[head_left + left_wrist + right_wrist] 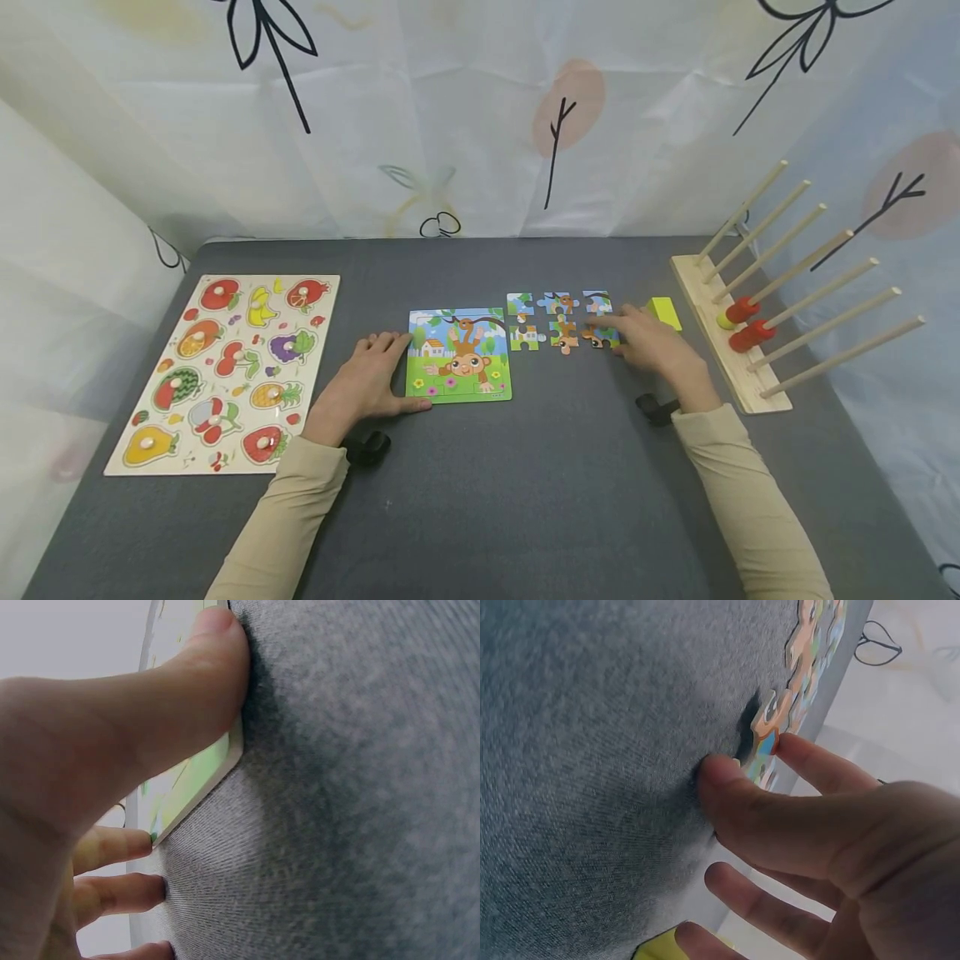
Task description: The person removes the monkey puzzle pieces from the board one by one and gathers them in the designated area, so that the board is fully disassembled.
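Note:
My left hand (367, 373) rests against the left side of a square monkey picture puzzle board (459, 357). Its thumb lies along the board's lower edge in the left wrist view, and the other fingers reach up the left side, fairly straight. To the right of the board lie several loose jigsaw pieces (522, 337) in two rows. At the lower right piece (602, 337), my right hand (651, 340) has thumb and index finger at opposite edges, pinching it. In the right wrist view that puzzle piece (766, 742) shows between thumb and index fingertip, partly covered.
A large fruit peg puzzle (247, 367) lies at the left, near my left forearm. A yellow block (664, 312) sits just beyond the right hand. At the right stands a wooden rack (731, 333) with upright pegs and a few red and yellow beads. Cloth hangs behind the grey table.

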`<state>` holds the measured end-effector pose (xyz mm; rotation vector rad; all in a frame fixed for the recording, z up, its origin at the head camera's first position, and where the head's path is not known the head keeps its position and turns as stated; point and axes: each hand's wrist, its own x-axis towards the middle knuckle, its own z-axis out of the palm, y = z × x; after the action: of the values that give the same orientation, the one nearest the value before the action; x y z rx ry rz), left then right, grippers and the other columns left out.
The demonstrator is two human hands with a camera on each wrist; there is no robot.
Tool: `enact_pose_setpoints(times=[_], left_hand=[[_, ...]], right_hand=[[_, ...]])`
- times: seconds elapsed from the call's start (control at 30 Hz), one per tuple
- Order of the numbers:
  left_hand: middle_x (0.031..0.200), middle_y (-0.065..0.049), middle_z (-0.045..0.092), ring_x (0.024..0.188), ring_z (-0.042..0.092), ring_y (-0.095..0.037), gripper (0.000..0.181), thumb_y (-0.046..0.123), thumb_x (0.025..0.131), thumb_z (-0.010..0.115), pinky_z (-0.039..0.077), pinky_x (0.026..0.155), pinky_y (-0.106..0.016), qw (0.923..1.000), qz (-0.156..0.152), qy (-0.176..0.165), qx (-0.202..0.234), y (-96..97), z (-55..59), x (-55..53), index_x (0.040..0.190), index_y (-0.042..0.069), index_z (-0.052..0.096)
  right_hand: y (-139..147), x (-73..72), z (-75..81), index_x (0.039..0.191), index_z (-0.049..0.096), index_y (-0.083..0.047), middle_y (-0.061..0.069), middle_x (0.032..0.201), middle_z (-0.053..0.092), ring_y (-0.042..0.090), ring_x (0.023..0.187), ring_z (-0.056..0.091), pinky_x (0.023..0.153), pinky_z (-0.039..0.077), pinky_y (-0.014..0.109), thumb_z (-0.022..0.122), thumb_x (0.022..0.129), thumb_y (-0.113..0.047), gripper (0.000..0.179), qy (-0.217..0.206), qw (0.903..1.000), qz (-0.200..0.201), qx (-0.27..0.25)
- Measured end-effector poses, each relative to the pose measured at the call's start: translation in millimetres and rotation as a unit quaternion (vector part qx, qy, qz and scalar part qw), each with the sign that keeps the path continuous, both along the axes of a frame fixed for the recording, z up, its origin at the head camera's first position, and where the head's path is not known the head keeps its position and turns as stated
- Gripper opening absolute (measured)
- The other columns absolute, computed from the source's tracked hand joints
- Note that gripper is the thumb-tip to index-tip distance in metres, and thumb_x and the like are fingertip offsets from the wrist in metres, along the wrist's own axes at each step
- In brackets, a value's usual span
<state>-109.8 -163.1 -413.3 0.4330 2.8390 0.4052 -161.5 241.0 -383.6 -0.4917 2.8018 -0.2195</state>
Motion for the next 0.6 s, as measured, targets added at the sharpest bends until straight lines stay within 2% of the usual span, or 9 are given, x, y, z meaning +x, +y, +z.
enact_pose_setpoints(times=[0.43,0.6], left_hand=[[0.155,-0.024,0.043,0.142,0.039,-0.053,0.108,0.059,0.077,0.083,0.045,0.107,-0.066,1.0000,0.002,-0.002,0.000,0.5,1.6,0.3,0.156,0.001,0.037],[0.155,-0.024,0.042,0.142,0.039,-0.053,0.109,0.060,0.077,0.082,0.045,0.108,-0.066,1.0000,0.001,-0.005,-0.002,0.9,2.7,-0.3,0.157,0.001,0.036]], right_hand=[[0.9,-3.0,0.8,0.145,0.059,-0.016,0.024,0.123,0.059,0.031,0.095,0.051,0.070,0.048,0.039,0.070,0.092,0.002,0.057,-0.021,0.9997,-0.002,-0.010],[-1.3,-1.9,4.3,0.144,0.060,-0.014,0.023,0.119,0.059,0.033,0.096,0.053,0.072,0.050,0.044,0.072,0.093,-0.005,0.053,-0.004,0.9998,-0.001,-0.021]])
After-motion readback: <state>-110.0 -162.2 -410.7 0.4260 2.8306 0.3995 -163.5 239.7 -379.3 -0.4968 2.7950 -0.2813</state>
